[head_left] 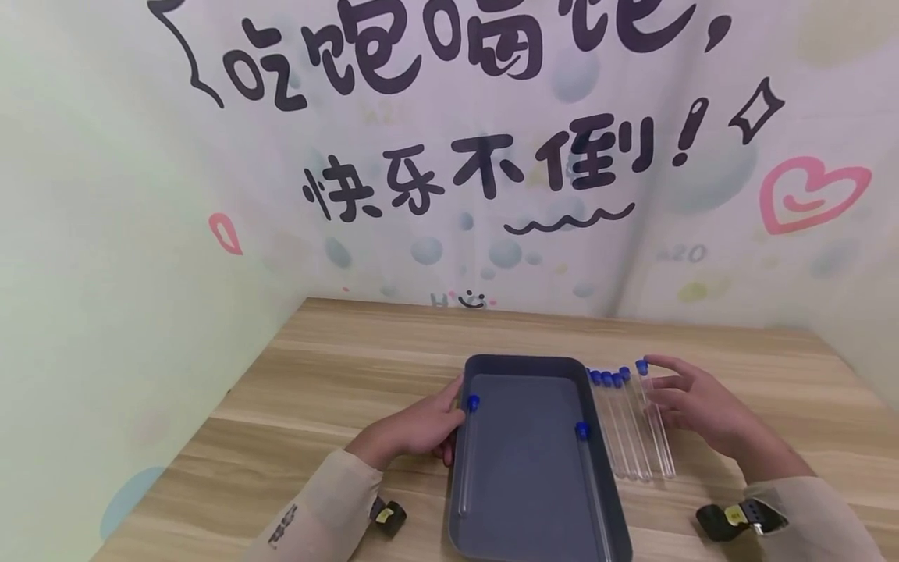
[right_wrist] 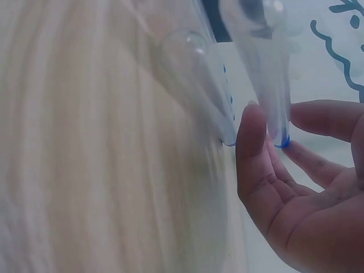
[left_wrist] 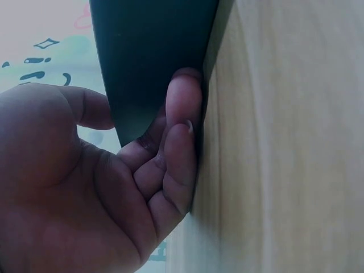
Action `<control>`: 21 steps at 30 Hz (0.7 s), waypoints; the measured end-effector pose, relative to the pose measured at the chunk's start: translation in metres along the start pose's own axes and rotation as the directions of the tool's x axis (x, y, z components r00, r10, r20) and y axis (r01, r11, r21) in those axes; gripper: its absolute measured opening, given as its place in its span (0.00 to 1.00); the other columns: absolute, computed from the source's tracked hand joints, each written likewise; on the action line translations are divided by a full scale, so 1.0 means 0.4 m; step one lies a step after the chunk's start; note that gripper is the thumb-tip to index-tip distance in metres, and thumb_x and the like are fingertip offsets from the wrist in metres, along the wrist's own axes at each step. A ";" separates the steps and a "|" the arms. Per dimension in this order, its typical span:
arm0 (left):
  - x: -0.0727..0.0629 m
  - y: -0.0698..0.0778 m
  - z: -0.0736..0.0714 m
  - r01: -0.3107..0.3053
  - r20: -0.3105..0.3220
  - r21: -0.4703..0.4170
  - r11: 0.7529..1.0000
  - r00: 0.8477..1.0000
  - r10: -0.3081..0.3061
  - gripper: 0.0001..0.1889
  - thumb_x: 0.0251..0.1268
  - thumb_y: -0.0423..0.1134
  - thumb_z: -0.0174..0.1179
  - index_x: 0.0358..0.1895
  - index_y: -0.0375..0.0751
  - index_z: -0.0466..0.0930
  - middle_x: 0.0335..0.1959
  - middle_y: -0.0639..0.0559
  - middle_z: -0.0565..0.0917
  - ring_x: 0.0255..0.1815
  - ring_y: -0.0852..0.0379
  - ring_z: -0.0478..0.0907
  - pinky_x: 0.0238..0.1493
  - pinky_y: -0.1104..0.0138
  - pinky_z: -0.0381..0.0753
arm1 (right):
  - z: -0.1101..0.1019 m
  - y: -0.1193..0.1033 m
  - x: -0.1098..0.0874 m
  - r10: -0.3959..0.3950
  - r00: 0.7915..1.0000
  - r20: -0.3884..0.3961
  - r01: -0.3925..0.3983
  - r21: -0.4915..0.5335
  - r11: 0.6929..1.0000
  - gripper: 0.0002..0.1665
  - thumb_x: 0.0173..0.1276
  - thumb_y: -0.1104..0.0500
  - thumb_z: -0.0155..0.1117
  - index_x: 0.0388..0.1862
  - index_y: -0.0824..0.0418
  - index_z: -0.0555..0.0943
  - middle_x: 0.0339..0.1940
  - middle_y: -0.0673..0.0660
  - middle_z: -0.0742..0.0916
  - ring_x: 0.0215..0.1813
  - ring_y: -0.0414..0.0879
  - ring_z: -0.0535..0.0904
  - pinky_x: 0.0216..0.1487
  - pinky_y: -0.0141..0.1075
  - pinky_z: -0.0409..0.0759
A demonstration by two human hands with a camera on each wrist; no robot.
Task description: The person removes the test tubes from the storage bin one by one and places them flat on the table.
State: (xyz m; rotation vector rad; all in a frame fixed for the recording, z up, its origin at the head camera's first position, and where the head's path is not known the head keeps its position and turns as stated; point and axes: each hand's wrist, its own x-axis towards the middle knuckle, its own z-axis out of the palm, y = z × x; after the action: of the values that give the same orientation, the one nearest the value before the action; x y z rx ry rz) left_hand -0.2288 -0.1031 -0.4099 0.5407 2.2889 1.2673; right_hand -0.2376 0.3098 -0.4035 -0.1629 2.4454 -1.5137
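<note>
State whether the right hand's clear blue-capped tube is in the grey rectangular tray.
Out: the right hand holds the tube beside the tray.

Tray (head_left: 527, 468) middle free from above; tubes (head_left: 469, 457) flank it.

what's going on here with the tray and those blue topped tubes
A person's right hand pinches a clear, blue-capped tube beside the gray tray, while the left hand holds the tray's left side. Two capped tubes lie inside, one along each long side. More tubes lie in a row on the wooden table, to the tray's right.
</note>
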 end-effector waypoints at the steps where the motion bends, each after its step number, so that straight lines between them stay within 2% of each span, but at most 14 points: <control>1: -0.001 0.001 -0.001 -0.001 -0.002 -0.001 1.000 1.000 0.001 0.36 0.78 0.37 0.39 0.82 0.62 0.37 0.18 0.46 0.79 0.16 0.51 0.79 0.20 0.64 0.79 | -0.001 0.000 0.000 0.001 1.000 -0.003 -0.001 -0.009 1.000 0.44 0.77 0.57 0.56 0.81 0.66 0.45 0.69 0.82 0.67 0.52 0.48 0.84 0.50 0.40 0.85; 5: -0.004 0.004 -0.002 -0.007 0.001 -0.006 1.000 1.000 0.007 0.36 0.77 0.36 0.40 0.82 0.62 0.38 0.18 0.46 0.79 0.16 0.51 0.79 0.20 0.64 0.80 | -0.001 0.003 0.000 0.009 1.000 -0.015 -0.010 -0.047 0.999 0.43 0.77 0.58 0.56 0.81 0.67 0.46 0.69 0.82 0.67 0.54 0.49 0.83 0.49 0.40 0.85; 11: -0.005 0.006 -0.002 0.000 0.005 -0.010 1.000 1.000 0.000 0.36 0.78 0.37 0.40 0.82 0.62 0.37 0.18 0.46 0.80 0.16 0.51 0.79 0.20 0.63 0.80 | 0.002 0.010 0.001 0.014 0.999 -0.031 -0.016 -0.054 0.998 0.43 0.75 0.62 0.55 0.81 0.68 0.47 0.68 0.82 0.67 0.52 0.50 0.83 0.47 0.40 0.86; 21: -0.004 0.002 -0.001 0.000 0.005 -0.002 1.000 1.000 0.000 0.36 0.77 0.36 0.39 0.82 0.62 0.38 0.18 0.45 0.80 0.16 0.51 0.79 0.20 0.63 0.79 | 0.006 0.018 0.004 0.037 0.999 -0.039 -0.039 -0.060 0.997 0.44 0.74 0.64 0.55 0.81 0.68 0.46 0.68 0.83 0.67 0.51 0.51 0.85 0.47 0.42 0.87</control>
State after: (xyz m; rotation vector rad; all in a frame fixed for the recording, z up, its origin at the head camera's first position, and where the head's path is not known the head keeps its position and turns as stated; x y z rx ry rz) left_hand -0.2275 -0.1039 -0.4089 0.5422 2.2834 1.2666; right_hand -0.2384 0.3108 -0.4113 -0.0992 2.5108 -1.4402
